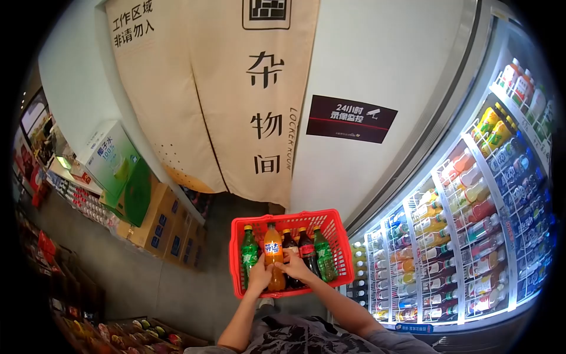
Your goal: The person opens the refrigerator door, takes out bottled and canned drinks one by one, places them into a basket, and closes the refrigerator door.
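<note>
Both my hands are at an orange soda bottle (273, 252) that stands upright in a red shopping basket (342, 245). My left hand (260, 277) is closed on the bottle's left side, low down. From the right, my right hand (295, 267) grips it near the label. To the left is a green soda bottle (249, 251). On the other side stand a dark cola bottle (289, 242), a cola bottle with a red label (307, 250) and another green soda bottle (325, 255). What holds the basket up is hidden.
A lit drinks cooler (421, 259) full of bottles runs along the right. Ahead hang beige door curtains (224, 100) beside a white wall with a dark sign (352, 119). Stacked cartons (159, 221) stand left, snack shelves (118, 333) lower left.
</note>
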The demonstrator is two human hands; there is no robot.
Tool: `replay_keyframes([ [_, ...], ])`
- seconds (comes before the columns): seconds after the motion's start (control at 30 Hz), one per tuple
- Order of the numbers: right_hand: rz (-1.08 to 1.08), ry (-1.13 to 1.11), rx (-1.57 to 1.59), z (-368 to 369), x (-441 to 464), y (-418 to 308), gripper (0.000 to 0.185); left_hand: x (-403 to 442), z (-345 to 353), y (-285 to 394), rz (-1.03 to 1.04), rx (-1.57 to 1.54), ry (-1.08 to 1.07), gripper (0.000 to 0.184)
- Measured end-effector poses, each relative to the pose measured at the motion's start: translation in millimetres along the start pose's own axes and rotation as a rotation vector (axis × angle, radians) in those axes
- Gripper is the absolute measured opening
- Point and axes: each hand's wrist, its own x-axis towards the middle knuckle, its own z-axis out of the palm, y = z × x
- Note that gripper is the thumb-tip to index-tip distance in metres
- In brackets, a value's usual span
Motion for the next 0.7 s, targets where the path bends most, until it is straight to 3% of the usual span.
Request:
replay_keyframes([
  [0.1, 0.103, -0.049, 0.055, 7, 7, -2, 0.065, -3, -11, 15, -0.048, 0.194, -0.136, 0.069],
  [0.23, -0.082, 0.027, -0.167, 16, 5, -10, 0.06, -3, -14, 9, -0.042, 0.199, -0.17, 0.07],
  [0.43, -0.09, 0.116, -0.248, 22, 7, -7, 0.062, -5, -26, 18, 0.039, 0.243, -0.194, 0.051],
  [0.53, 0.086, 0.032, -0.238, 25, 9, -4, 0.063, -1, -32, 22, 0.024, 0.185, -0.121, 0.034],
  [0.7, 0.091, 0.038, -0.153, 21, 6, -3, 0.064, 9, -46, 28, -0.008, 0.239, -0.118, 0.032],
])
